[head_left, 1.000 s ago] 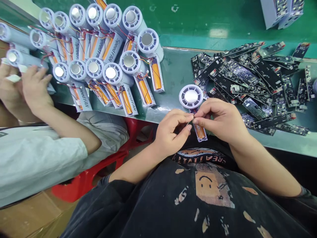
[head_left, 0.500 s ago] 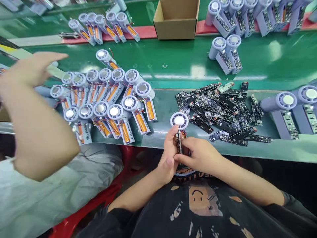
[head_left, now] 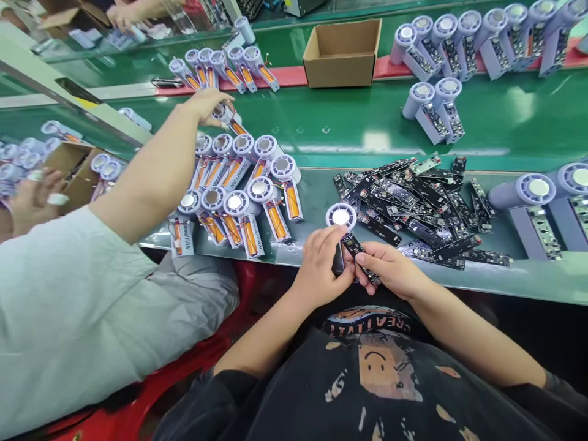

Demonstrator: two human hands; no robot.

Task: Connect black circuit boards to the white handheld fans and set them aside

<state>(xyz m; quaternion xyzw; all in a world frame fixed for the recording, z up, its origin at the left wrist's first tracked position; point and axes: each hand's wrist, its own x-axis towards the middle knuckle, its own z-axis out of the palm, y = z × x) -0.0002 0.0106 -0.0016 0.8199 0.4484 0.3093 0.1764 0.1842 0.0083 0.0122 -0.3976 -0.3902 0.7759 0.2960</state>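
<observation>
My left hand (head_left: 321, 264) is closed around the handle of a lilac handheld fan (head_left: 340, 215), whose round end with a pale disc points up toward me. Between the fingers and thumb of my right hand (head_left: 390, 267) is a narrow black circuit board (head_left: 359, 256), tilted and close against the fan's handle. My fingers hide most of the handle and its inside. Just beyond my right hand lies a heap of loose circuit boards (head_left: 413, 196).
Fans with orange batteries (head_left: 275, 220) crowd the bench at left, where a co-worker's arm (head_left: 156, 165) reaches across. An open cardboard box (head_left: 340, 70) stands at the back. More fans with boards (head_left: 445, 43) line the back right, and large ones (head_left: 528, 202) stand at right.
The circuit board has turned from edge-on at the handle to a slant, showing its black face. My left fingers have wrapped round the fan. The co-worker's hand has reached a fan; the view has shifted left.
</observation>
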